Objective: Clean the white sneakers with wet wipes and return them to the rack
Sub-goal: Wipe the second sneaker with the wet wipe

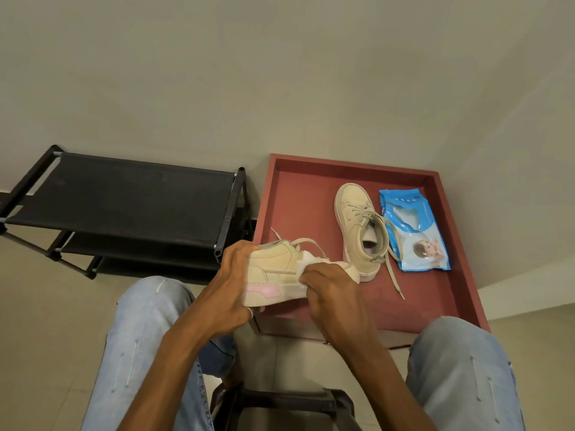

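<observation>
From my remote seat I see the left hand (231, 284) curled round one end of a sneaker (273, 275), held on its side over the near-left corner of the red tray (298, 194), while the right hand (329, 293) pinches a white wet wipe (306, 263) against its upper. Inside the tray the second sneaker (357, 225) stands upright, the blue wipes pack (413, 234) just beside it; the black rack (124, 197) stands left of the tray

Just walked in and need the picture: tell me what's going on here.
A seated person is cleaning a sneaker: the left hand holds it while the right hand presses a wipe against its side. The other sneaker stands on the red table beside the wipes pack. Neither is on the black rack yet.
</observation>
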The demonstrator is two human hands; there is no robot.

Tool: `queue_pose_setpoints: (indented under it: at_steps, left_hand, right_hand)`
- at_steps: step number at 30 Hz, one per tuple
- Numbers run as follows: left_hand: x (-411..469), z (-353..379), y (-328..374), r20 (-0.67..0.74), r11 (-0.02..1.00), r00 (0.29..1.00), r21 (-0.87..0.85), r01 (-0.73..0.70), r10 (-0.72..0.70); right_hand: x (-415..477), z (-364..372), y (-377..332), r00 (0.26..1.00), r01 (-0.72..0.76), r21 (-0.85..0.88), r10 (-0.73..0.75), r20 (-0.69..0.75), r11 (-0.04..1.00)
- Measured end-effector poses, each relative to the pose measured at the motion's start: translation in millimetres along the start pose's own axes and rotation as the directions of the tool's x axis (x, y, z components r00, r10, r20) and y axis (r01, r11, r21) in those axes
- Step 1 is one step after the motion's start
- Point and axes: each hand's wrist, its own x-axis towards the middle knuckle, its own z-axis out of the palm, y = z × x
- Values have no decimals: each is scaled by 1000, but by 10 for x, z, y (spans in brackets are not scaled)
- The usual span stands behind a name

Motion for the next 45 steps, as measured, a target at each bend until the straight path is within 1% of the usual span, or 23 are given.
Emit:
queue_pose_setpoints:
  at_steps: [2,4,6,8,10,13,14,15,19,21,23,26,27,29,31,33,34,37,38,39,40,42,45]
  left_hand:
    - [2,-1,-2,-4,1000,1000,-13,-2,2]
    - [0,2,-18,-11,1000,1000,-24,-4,4]
    - [1,5,-18,-13,1000,1000,-25,-2,2]
    - [4,-1,-7,-8,999,1000,-33,5,-6]
    - [5,-6,8,-4,999,1000,-33,7,-7]
    - [-7,-24,31,7,1000,1000,-19,11,-11]
    - [-14,-30,34,9,1000,1000,-20,10,-10]
    - [-18,-37,43,9,1000,1000,-25,8,-7]
    - [-11,-73,66,-1,1000,1000,-12,-19,19]
    - [-29,-136,29,0,1000,1000,0,-23,23]
    - [-60,-206,-17,-11,1000,1000,8,-13,13]
    - [-101,-253,-28,-7,999,1000,38,21,-21]
    - [-109,-256,-19,-3,999,1000,44,27,-27]
    - [-116,-245,-3,0,999,1000,40,27,-27]
    - [-117,-234,0,0,999,1000,35,27,-27]
    - [-113,-230,1,8,999,1000,23,30,-30]
    - [-106,-221,-5,8,1000,1000,5,27,-27]
    - [-89,-195,-17,5,998,1000,-47,31,-31]
    - [-86,-191,-21,10,997,999,-60,39,-38]
    - [-85,-189,-13,19,996,999,-78,51,-50]
    - [-85,-189,2,27,993,998,-100,66,-64]
    - [-78,-191,38,27,990,996,-116,84,-81]
    - [-76,-187,59,23,990,997,-120,77,-75]
  right_hand:
    - [3,-22,86,1000,-18,-4,18,17,1000]
    - [-10,-99,255,993,-120,-29,120,7,992]
    - [-13,-180,450,973,-228,-41,227,-32,973]
    - [13,-207,540,958,-281,-27,279,-58,959]
    - [41,-187,434,968,-244,-18,242,-68,970]
    - [7,-106,201,996,-88,-11,88,-21,996]
    - [-5,-95,190,998,-63,-15,63,-10,998]
    - [2,-100,237,997,-80,-10,80,-11,997]
    - [36,-153,618,949,-309,-19,308,-64,951]
    - [24,-139,613,931,-362,-23,360,-63,932]
    - [-23,-89,449,941,-336,-7,335,-53,942]
    - [-100,-55,258,974,-221,42,222,-36,974]
    - [-103,-46,268,976,-212,46,214,-37,976]
    - [-85,-21,389,953,-297,31,299,-52,954]
    - [-64,-14,520,899,-433,12,433,-64,901]
    - [-69,-18,512,859,-507,26,507,-66,862]
    - [-77,-29,456,861,-501,45,502,-75,865]
    - [-151,-34,272,927,-357,82,364,-94,931]
    - [-156,-32,262,935,-336,82,343,-90,938]
    - [-147,-24,293,929,-352,84,359,-90,932]
    - [-127,-19,343,907,-403,99,412,-90,910]
    - [-80,-15,445,836,-529,159,544,-68,833]
    - [-41,-9,519,765,-626,206,644,-24,752]
